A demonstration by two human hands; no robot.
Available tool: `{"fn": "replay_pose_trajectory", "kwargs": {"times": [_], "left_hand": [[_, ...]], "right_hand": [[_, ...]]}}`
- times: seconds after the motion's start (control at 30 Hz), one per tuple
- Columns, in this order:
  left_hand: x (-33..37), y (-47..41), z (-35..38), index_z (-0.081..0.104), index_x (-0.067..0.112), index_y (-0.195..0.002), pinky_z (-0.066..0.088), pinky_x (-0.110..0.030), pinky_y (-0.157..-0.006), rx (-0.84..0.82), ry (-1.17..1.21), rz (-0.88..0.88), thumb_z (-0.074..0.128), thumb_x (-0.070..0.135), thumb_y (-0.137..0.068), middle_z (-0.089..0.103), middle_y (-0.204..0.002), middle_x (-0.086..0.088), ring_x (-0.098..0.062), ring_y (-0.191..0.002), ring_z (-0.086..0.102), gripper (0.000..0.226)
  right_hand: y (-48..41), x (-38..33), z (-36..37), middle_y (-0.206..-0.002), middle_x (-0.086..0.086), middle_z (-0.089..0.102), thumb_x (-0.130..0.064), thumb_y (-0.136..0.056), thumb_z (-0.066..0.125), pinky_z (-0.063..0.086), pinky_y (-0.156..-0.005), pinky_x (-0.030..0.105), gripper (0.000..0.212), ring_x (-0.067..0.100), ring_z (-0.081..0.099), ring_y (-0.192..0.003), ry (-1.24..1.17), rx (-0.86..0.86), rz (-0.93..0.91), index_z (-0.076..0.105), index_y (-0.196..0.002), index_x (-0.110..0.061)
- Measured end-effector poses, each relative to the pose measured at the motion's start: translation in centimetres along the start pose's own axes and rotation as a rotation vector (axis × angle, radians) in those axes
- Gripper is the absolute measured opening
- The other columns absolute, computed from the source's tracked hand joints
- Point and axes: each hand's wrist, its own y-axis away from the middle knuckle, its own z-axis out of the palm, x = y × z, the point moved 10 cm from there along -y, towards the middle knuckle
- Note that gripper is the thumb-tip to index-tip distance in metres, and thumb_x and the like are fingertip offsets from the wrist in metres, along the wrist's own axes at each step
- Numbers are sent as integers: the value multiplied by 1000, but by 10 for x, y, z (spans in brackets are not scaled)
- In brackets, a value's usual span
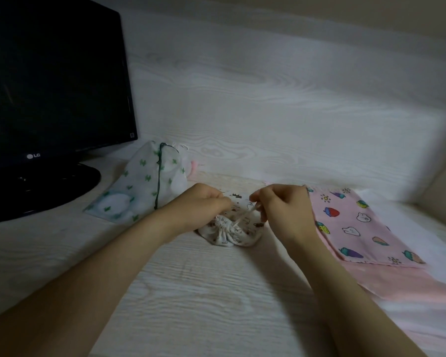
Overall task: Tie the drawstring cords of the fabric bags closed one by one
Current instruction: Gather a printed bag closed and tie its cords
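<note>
Cord pinched by left hand, right hand, three printed bags

1. Only the person's two arms are in view, running up from the lower edge; the rest of the body lies outside the picture.
2. The left forearm is bare along all its visible length, down to the wrist.
3. The right forearm is bare in the same way.
4. The left hand and right hand are bare too, with slim fingers; the dim light hides the nails.
</note>
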Motion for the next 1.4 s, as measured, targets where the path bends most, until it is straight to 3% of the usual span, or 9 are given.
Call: {"fn": "replay_pose_trajectory", "kwargs": {"times": [0.17, 0.33, 0.53, 0.7, 0.77, 0.9, 1.03, 1.2, 1.4], "left_hand": [[4, 1, 12, 68, 28, -67, 43, -22, -66, -93, 18, 45, 73, 32, -98, 54, -62, 14, -1, -61, 53, 32], [10, 6, 16, 80, 21, -104, 57, -43, -105, -150, 39, 67, 72, 19, -98, 81, -104, -4, -18, -106, 76, 10], [14, 10, 19, 82, 22, -99, 55, -39, -98, -176, 85, 108, 73, 19, -97, 81, -103, -7, -24, -108, 75, 10], [20, 12, 22, 82, 24, -98, 53, -33, -85, -199, 111, 181, 75, 33, -98, 75, -91, -2, -17, -86, 69, 11], [20, 11, 22, 83, 25, -100, 58, -40, -100, -191, 110, 207, 75, 33, -99, 78, -100, -4, -25, -99, 74, 12], [17, 9, 15, 83, 22, -103, 53, -47, -111, -141, 136, 174, 73, 36, -99, 80, -108, -8, -26, -115, 72, 18], [8, 8, 13, 82, 21, -111, 47, -44, -115, -152, 171, 83, 67, 48, -100, 80, -114, 5, -11, -120, 70, 33], [-2, 2, 12, 83, 19, -108, 43, -46, -119, -143, 222, 30, 63, 42, -104, 80, -115, 2, -12, -122, 69, 30], [-4, 0, 9, 81, 9, -103, 47, -41, -115, -143, 184, -3, 66, 34, -99, 81, -111, -1, -15, -116, 73, 29]], "right_hand": [[1, -11, -3, -72, 4, 74, 2, -89, 55, 51, -63, 22, 28, 18, 67, -69, -131, 24, -103, 78, -80, -11], [-1, -6, 17, -95, 5, 80, 8, -96, 48, 57, -92, 26, 36, 15, 74, -100, -210, -158, -104, 78, -104, -8], [1, -1, 30, -108, 7, 79, 8, -102, 48, 58, -94, 29, 33, 15, 74, -106, -249, -256, -73, 73, -119, -5], [0, 5, 29, -105, 10, 79, 2, -103, 54, 63, -87, 39, 24, 24, 76, -99, -291, -232, -29, 71, -120, -3], [1, 7, 28, -96, 9, 80, -4, -103, 60, 64, -80, 46, 21, 32, 77, -90, -267, -227, -19, 70, -120, -7], [2, 5, 24, -71, 6, 76, -15, -103, 60, 51, -54, 24, 23, 14, 70, -58, -96, -204, -84, 67, -125, -19], [2, 0, 29, -88, 6, 76, -15, -87, 56, 51, -59, 29, 39, 19, 68, -64, -94, -253, -108, 64, -123, -29], [9, -11, 33, -87, -2, 72, -26, -78, 85, 49, -59, 35, 32, 22, 60, -65, 44, -267, -250, 71, -106, -29], [6, -16, 32, -80, -10, 74, -28, -81, 89, 44, -62, 17, 21, 3, 62, -65, 210, -251, -375, 81, -100, -30]]}}
